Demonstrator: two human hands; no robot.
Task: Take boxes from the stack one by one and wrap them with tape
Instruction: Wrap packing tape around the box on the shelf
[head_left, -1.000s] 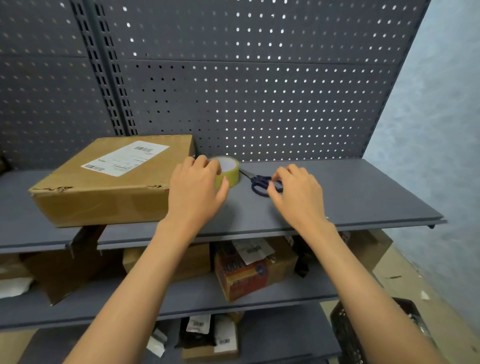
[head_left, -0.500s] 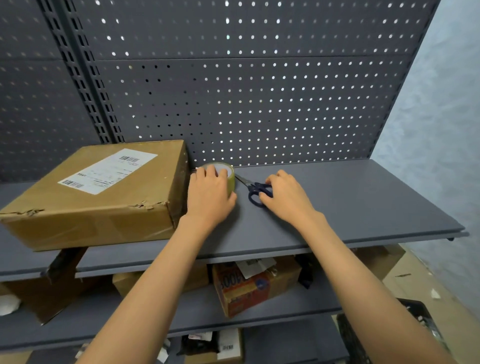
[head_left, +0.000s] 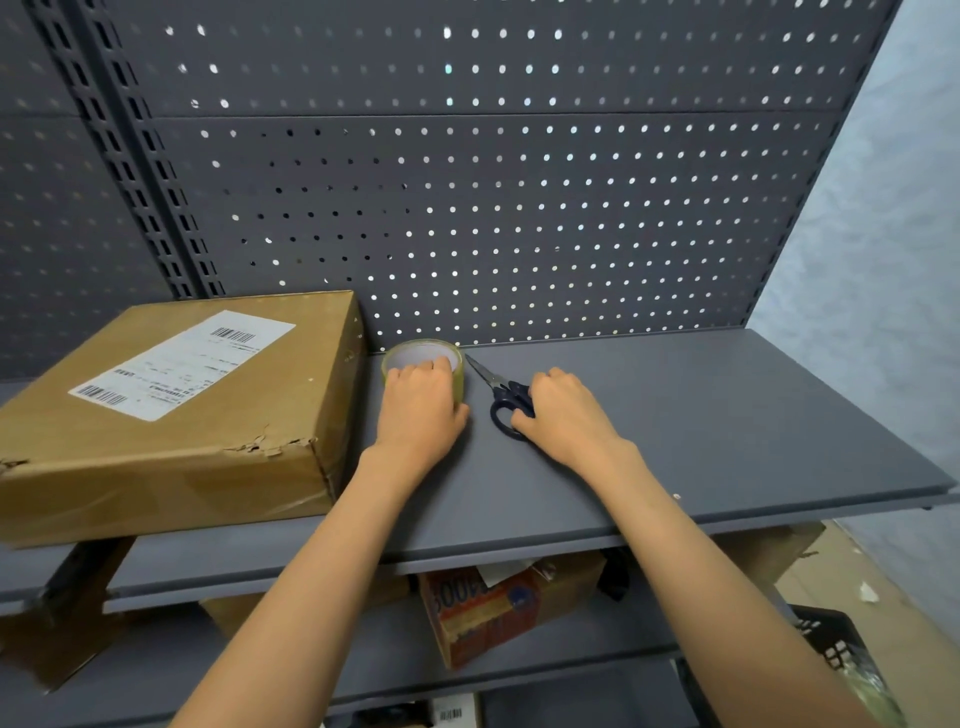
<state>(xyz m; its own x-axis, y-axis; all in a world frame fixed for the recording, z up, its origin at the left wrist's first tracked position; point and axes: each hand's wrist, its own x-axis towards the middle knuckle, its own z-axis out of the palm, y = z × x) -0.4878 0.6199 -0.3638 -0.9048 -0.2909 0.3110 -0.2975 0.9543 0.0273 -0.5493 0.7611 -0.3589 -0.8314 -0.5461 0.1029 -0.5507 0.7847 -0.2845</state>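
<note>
Left hand (head_left: 418, 405) gripping tape roll (head_left: 423, 358) beside box (head_left: 171, 410), right hand (head_left: 563, 410) grasping scissors (head_left: 501, 397)

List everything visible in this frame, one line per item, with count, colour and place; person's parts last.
cardboard box: one, brown, white label, top shelf left
tape roll: one, yellowish, beside the box near the pegboard
scissors: one, dark blue handles, right of the tape
shelf: grey, pegboard behind
lower boxes: several, brown and orange, shelf below
crate: one, black, floor right
left hand: grips the tape roll
right hand: on the scissors handles
</note>
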